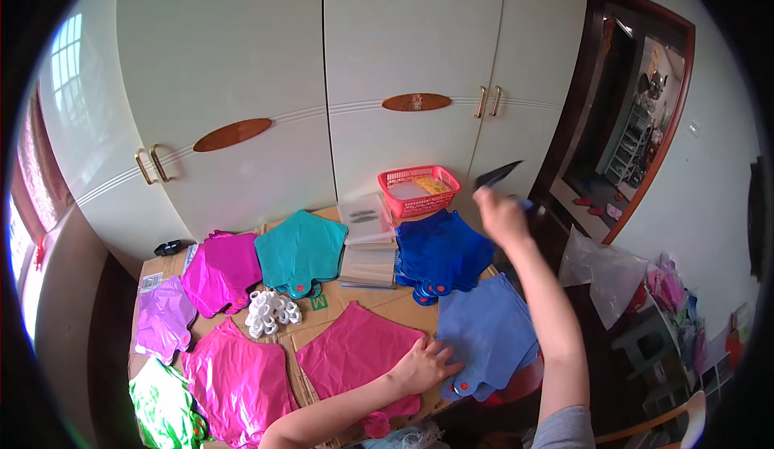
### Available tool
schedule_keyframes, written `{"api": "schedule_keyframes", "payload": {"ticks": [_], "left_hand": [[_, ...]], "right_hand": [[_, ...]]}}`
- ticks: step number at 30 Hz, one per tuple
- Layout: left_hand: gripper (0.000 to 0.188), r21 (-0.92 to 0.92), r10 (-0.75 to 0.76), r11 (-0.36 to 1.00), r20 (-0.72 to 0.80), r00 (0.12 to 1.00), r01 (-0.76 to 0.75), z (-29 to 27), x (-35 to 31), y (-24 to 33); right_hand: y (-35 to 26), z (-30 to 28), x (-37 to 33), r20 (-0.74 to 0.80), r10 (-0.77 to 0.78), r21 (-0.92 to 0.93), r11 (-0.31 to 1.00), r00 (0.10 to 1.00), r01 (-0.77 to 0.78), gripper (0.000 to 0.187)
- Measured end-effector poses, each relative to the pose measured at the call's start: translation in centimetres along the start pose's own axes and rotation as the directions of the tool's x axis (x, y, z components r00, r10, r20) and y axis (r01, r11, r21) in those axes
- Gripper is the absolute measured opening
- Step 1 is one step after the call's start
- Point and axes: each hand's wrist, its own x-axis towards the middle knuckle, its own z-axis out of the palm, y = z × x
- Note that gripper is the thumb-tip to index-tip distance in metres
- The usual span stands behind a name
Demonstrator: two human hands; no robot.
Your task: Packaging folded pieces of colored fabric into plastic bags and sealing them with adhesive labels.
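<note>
My left hand (426,367) lies palm down with its fingers spread, across the right edge of a deep pink stack of flat shiny foil balloons (347,352) and onto the light blue stack (488,332) beside it. My right hand (501,217) is raised at the right, above and beyond the light blue stack. Its fingers are closed on a dark, pointed thing (498,175); blur hides its exact kind. Just left of that hand lies a dark blue balloon stack (443,251).
Teal (300,247), magenta (222,268), lilac (164,316), bright pink (238,380) and green (165,401) stacks cover the cardboard-topped table. Among them sit white rings (270,313). A red basket (419,195) and clear boxes (367,263) stand behind. A wardrobe (403,38) closes off the back.
</note>
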Motion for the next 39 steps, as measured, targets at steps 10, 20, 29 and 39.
{"api": "schedule_keyframes", "payload": {"ticks": [10, 20, 29, 39], "left_hand": [[0.031, -0.198, -0.299, 0.941, -0.113, 0.947, 0.274, -1.9, -1.1, -6.1], [0.035, -0.237, -0.544, 0.810, 0.038, 0.838, 0.536, -2.4, 0.2, -15.0], [0.030, -0.133, -0.457, 0.887, -0.130, 0.880, 0.441, 1.9, 5.1, -17.7], [0.025, -0.020, -0.380, 0.924, 0.046, 0.924, 0.381, 4.0, 6.1, -18.0]], "right_hand": [[-10.9, 6.9, -7.3, 0.462, -0.155, 0.207, 0.976, 0.873, 0.064, 0.016], [-11.6, 8.5, -7.0, 0.506, 0.318, 0.239, 0.841, 0.801, -0.485, 0.021], [-9.0, 10.6, -8.1, 0.633, 0.490, 0.401, 0.454, 0.599, -0.795, 0.027], [3.2, 11.0, -9.9, 0.741, 0.644, 0.558, -0.431, 0.192, -0.709, 0.002]]}}
